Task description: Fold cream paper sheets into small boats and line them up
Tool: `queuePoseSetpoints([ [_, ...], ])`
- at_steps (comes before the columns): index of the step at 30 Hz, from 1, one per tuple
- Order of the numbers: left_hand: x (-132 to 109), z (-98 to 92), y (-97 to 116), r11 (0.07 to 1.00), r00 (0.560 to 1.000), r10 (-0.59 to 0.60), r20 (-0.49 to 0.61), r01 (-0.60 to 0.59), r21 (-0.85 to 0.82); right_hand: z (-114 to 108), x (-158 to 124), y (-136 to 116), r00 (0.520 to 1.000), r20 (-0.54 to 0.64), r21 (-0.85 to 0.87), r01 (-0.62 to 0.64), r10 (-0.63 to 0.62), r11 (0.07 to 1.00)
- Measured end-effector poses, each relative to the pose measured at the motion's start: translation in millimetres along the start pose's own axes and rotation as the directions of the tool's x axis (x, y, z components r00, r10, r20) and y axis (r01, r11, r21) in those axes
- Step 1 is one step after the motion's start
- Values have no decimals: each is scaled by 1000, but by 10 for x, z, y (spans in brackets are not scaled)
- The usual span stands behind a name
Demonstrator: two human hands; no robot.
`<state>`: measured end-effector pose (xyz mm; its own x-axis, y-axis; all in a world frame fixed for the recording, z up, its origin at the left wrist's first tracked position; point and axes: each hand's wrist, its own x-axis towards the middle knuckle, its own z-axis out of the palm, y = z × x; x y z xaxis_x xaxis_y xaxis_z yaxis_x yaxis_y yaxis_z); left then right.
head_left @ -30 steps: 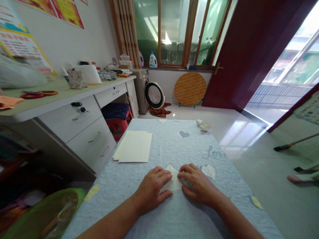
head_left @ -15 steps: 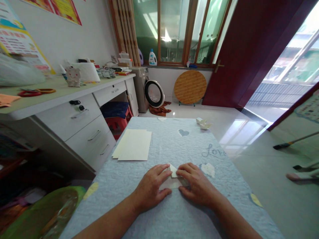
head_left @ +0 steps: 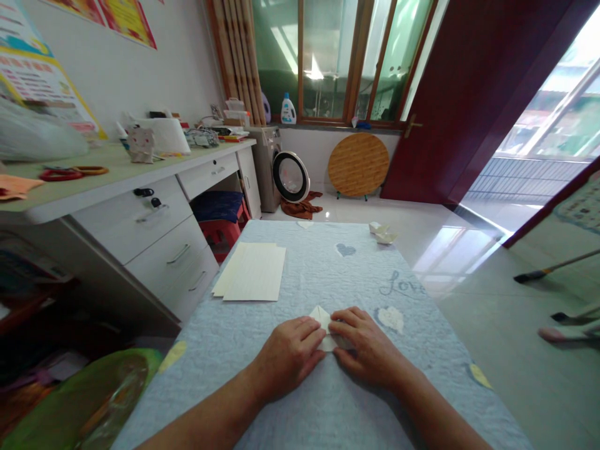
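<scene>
A small sheet of pale cream paper [head_left: 330, 342] lies flat on the cloth-covered table, folded to a peak at its far edge with a crease running down from the tip. My left hand [head_left: 293, 350] presses on its left side, fingers bent together over the folded flap and thumb near the close edge. On the right side, my right hand [head_left: 363, 344] holds the sheet down, fingertips on the fold and thumb at the near edge. Both hands cover much of the paper's outer parts.
A stack of cream paper sheets [head_left: 255, 272] lies at the table's far left. Folded paper pieces [head_left: 383, 234] sit at the far right corner. A green bin [head_left: 89, 394] stands left of the table, below a white desk [head_left: 140, 215] bearing scissors [head_left: 70, 172].
My left fingers have moved slightly right and closed over the left side of the paper. A left flap now lies folded inward, making a peak. My right hand has barely shifted.
</scene>
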<state>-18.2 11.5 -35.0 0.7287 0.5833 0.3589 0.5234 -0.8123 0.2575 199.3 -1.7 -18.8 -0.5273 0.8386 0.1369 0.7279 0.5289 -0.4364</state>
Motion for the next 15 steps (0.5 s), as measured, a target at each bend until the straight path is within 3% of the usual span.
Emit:
queuePoseSetpoints([
  [15, 13, 74, -39, 998, 998, 18, -53, -15, 67, 99, 17, -21, 994, -63, -62, 88, -92, 994],
])
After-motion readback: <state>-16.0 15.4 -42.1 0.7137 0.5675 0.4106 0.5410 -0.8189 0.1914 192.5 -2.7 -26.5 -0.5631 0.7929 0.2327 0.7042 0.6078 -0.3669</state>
